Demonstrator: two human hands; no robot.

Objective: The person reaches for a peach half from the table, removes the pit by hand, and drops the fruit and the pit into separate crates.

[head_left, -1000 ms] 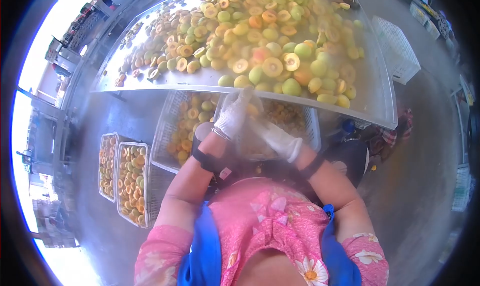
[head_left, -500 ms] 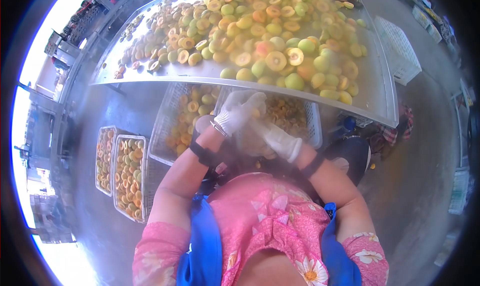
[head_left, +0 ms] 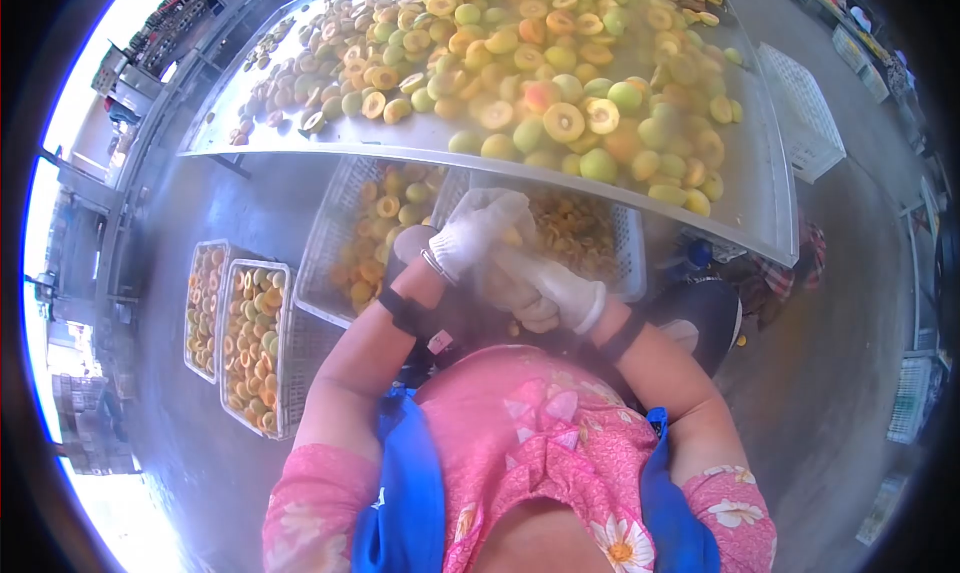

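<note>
Left arm (head_left: 362,361): bent at the elbow, forearm reaching forward and inward, bare between upper arm and wrist. Left wrist (head_left: 424,285): roughly in line with the forearm. Left hand (head_left: 483,227): white-gloved, fingers curled, the farther forward of the pair. Right arm (head_left: 678,371): likewise bent, forearm angled forward and to the left. Right wrist (head_left: 611,319): near the body's front. Right hand (head_left: 552,285): white-gloved, pointing toward the left hand, some fingers folded under. Hands close together before the torso; exact contact blurred.
</note>
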